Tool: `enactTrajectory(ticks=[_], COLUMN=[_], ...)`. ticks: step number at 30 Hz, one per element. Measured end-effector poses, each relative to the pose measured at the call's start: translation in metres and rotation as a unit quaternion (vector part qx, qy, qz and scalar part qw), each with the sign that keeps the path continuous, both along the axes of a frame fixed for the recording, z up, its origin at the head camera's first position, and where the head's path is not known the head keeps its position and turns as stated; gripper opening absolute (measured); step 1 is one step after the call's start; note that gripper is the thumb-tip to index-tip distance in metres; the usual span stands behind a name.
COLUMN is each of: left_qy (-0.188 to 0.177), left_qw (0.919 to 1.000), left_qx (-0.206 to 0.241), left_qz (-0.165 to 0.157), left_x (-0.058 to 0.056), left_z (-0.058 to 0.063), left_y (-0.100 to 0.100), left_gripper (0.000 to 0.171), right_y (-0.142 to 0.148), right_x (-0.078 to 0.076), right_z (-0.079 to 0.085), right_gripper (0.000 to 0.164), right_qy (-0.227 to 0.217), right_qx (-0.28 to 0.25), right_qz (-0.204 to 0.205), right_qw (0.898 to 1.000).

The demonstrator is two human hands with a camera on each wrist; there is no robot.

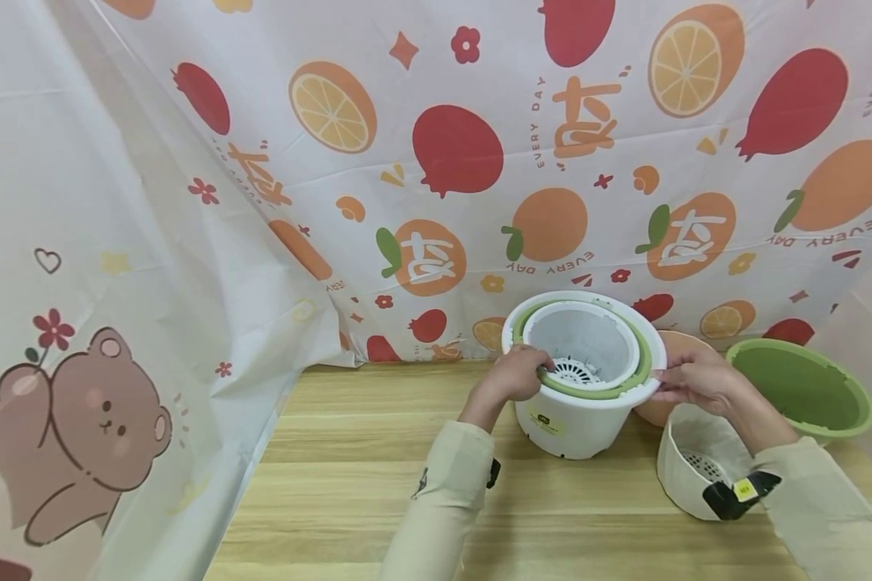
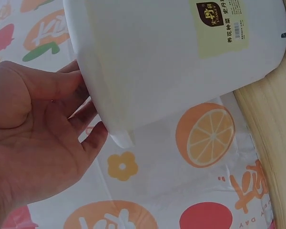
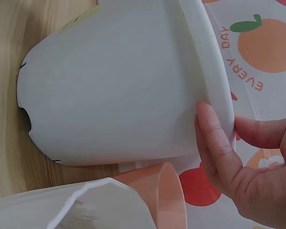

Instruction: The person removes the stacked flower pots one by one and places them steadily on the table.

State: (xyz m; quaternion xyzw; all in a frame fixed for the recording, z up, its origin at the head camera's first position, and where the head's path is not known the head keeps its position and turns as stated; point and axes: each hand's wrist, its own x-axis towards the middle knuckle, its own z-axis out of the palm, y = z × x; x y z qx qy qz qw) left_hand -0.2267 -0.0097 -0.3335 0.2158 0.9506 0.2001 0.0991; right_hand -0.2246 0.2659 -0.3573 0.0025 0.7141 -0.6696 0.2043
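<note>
A large white flowerpot [image 1: 571, 424] with a yellow label stands on the table. Nested inside it are a green pot [image 1: 601, 394] and a smaller white pot [image 1: 584, 339] with a slotted bottom. My left hand [image 1: 514, 374] grips the left front of the rim, its fingertips partly hidden behind it in the left wrist view. At the right side, my right hand [image 1: 698, 379] pinches the large pot's rim, fingers along the outer wall and thumb over the lip, as the right wrist view shows.
A cream pot [image 1: 676, 468] with holes in its bottom stands below my right forearm. Behind it is a peach-coloured pot [image 3: 169, 195], partly covered. Farther right sits a green basin [image 1: 799, 383]. A fruit-print sheet [image 1: 378, 194] hangs behind the wooden table [image 1: 349, 468].
</note>
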Motion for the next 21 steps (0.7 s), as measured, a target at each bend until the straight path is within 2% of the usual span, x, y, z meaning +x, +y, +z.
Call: enactTrajectory(ticks=[3, 10, 21], left_qy=[-0.011, -0.003, -0.012], left_qw=[0.9999, 0.9996, 0.9995], left_qx=[-0.004, -0.022, -0.022], left_qz=[-0.002, -0.016, -0.020], left_x=[-0.0001, -0.0019, -0.0029], left_z=[0.0006, -0.0001, 0.0011], left_y=[0.0002, 0.0005, -0.0003], left_gripper=[0.038, 0.040, 0.042], right_y=[0.0000, 0.0005, -0.0001], right_x=[0.0003, 0.0008, 0.0003], right_z=[0.0001, 0.0011, 0.0006], right_gripper=[0.017, 0.014, 0.012], right_qy=[0.001, -0.007, -0.017], right_qx=[0.000, -0.014, -0.018], right_qz=[-0.001, -0.005, -0.011], right_qw=[1.000, 1.000, 1.000])
